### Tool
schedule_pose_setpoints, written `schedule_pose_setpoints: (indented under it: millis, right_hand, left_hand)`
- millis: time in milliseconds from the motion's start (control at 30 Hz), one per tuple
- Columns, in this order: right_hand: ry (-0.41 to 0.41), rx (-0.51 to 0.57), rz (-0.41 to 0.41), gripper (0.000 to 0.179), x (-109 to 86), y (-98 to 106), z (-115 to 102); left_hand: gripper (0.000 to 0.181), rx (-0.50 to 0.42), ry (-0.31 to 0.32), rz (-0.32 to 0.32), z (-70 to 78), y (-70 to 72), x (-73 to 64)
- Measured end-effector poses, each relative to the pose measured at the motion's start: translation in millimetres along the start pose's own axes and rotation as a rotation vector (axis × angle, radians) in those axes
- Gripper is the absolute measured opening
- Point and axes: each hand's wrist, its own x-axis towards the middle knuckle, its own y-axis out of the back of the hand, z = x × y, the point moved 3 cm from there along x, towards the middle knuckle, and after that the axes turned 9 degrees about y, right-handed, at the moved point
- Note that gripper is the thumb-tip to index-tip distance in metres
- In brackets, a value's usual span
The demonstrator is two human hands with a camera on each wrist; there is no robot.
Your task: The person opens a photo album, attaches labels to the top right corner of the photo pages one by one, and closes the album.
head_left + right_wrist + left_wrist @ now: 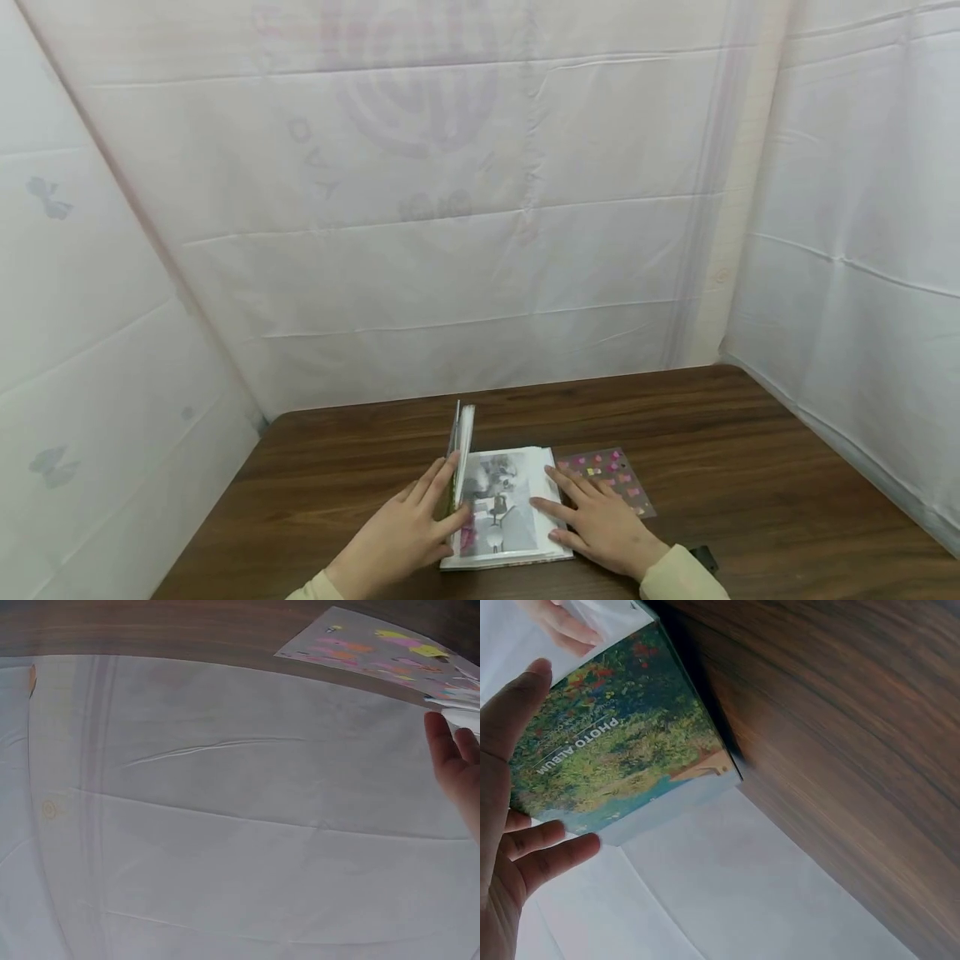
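A photo album [501, 508] lies opened on the table, showing a grey picture in a clear sleeve with some pink at its lower left. Its front cover [622, 727], printed with a garden scene and the words PHOTO ALBUM, stands nearly upright together with a stack of pages. My left hand [401, 529] holds this raised part at its near side, the thumb toward the open page and the fingers on the cover side. With fingers spread, my right hand [603, 521] rests on the right edge of the open page.
Partly beneath my right hand lies a clear sticker sheet [626, 479] with pink, orange and yellow pieces. A small dark object [703, 558] shows beside the right sleeve. White sheeting [480, 250] encloses the brown wooden table [337, 467] at the back and sides.
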Motion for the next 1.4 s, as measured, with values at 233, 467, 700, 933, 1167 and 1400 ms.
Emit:
schedule_pose_setpoints:
  millis: [233,467,700,933,1167,1400]
  right_hand:
    - [0.022,0.011,0.028,0.047,0.7,-1.0,1.6]
    - [-0.004,0.065,-0.013,0.046,-2.3,-1.0,3.9]
    - [0.0,0.048,0.007,0.046,-4.8,-0.8,4.5]
    - [-0.006,0.055,0.0,0.046,-4.9,-0.9,5.8]
    - [-0.009,0.074,-0.006,0.047,-5.5,-2.0,7.3]
    - [-0.014,0.082,-0.006,0.047,-7.6,-0.7,8.6]
  left_hand:
    - [0.064,0.006,-0.026,0.043,-6.8,5.8,-0.8]
    - [0.074,0.042,-0.048,0.084,-14.5,9.9,-1.5]
    - [0.079,0.114,-0.081,0.097,-19.9,13.9,-5.1]
    - [0.078,0.117,-0.05,0.03,-22.5,12.1,-9.6]
    - [0.074,0.039,0.013,-0.101,-25.7,6.5,-18.6]
    - [0.066,0.028,0.03,-0.193,-23.2,-4.2,-29.3]
